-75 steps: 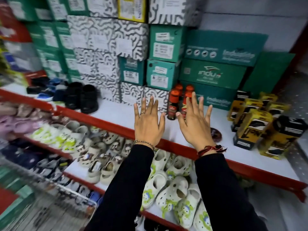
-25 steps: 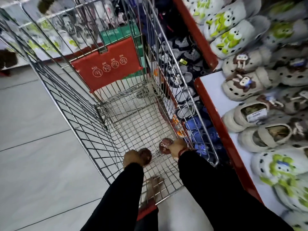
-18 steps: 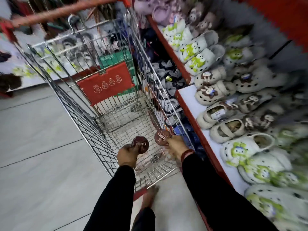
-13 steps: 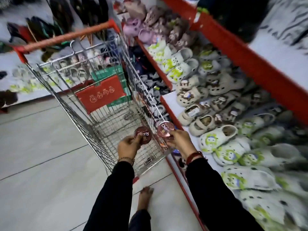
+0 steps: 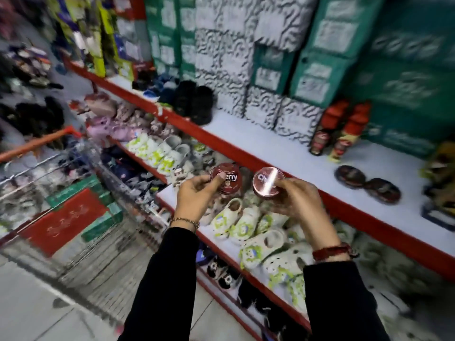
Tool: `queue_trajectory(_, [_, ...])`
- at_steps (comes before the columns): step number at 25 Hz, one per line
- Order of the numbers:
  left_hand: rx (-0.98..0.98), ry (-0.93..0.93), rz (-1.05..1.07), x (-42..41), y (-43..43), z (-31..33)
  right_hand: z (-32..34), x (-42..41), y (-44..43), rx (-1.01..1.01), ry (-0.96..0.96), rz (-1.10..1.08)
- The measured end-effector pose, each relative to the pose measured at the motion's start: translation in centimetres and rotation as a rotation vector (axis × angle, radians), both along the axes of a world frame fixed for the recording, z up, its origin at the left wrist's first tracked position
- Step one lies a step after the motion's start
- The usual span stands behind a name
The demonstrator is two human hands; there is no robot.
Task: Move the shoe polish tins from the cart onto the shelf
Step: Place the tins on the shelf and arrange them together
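Note:
My left hand (image 5: 197,193) grips a round dark-red shoe polish tin (image 5: 226,177), lid facing me. My right hand (image 5: 295,198) holds a second red tin (image 5: 267,183) with a shiny lid. Both tins hang in front of the red edge of the white shelf (image 5: 283,143), just below its level. Two dark tins (image 5: 349,176) (image 5: 382,191) lie flat on that shelf to the right. The wire cart (image 5: 73,198) stands at the left, blurred, with its orange handle up.
Red-capped polish bottles (image 5: 339,129) stand at the back of the shelf before green and patterned shoe boxes (image 5: 307,57). Black shoes (image 5: 194,102) sit further left. Yellow-black boxes (image 5: 440,188) occupy the right end. White clogs (image 5: 253,225) fill the lower shelf.
Both hands lifted a tin each out of the cart and carried them up and right toward the shelf. The view swung from the cart to the shelving.

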State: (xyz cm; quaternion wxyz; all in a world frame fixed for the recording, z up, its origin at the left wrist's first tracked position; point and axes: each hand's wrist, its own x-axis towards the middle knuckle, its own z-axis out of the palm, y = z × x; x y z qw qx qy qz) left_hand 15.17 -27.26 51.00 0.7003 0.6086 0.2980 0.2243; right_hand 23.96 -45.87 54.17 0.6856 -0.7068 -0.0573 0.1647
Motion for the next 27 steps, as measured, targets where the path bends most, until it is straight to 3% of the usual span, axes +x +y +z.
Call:
queue_trajectory(6, [0.298, -0.062, -0.264, 8.4, -8.0, 4.2, 3.5, 2.3, -10.6, -0.186, -0.206, -0.336])
queue_trajectory(12, [0.829, 0.181, -0.356, 13.5, -13.0, 5.2, 2.6, 4.3, -14.8, -0.489, -0.213, -0.514])
queue_trajectory(21, [1.067, 0.441, -0.601, 17.0, -12.7, 4.8, 1.5, 5.9, -16.4, -0.73, -0.07, -0.494])
queue_trajectory(27, [1.118, 0.451, -0.722, 17.2, -13.4, 4.4, 1.4, 5.9, -16.4, -0.747, -0.079, -0.417])
